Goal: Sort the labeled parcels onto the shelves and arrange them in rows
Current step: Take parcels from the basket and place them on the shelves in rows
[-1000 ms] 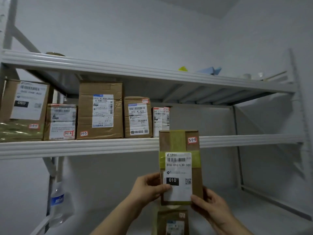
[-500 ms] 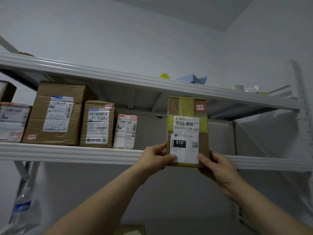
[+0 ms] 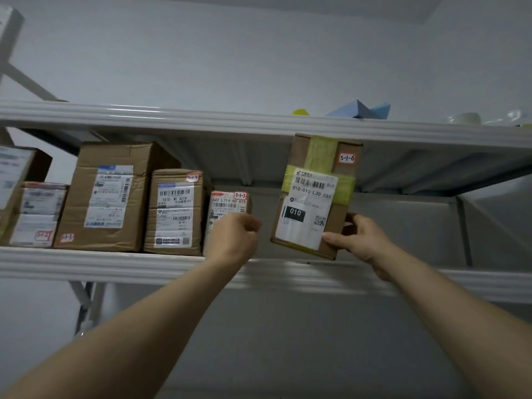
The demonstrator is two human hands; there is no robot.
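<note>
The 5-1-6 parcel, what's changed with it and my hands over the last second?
The 5-1-6 parcel rose from below the middle shelf to shelf level and now tilts. The left hand let go and is curled in front of the small parcel; the right hand alone keeps gripping the lower corner. The other shelved parcels stayed in place.

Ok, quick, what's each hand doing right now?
Left hand: fingers curled, holding nothing visible.
Right hand: gripping the tall brown cardboard parcel labelled 5-1-6.
</note>
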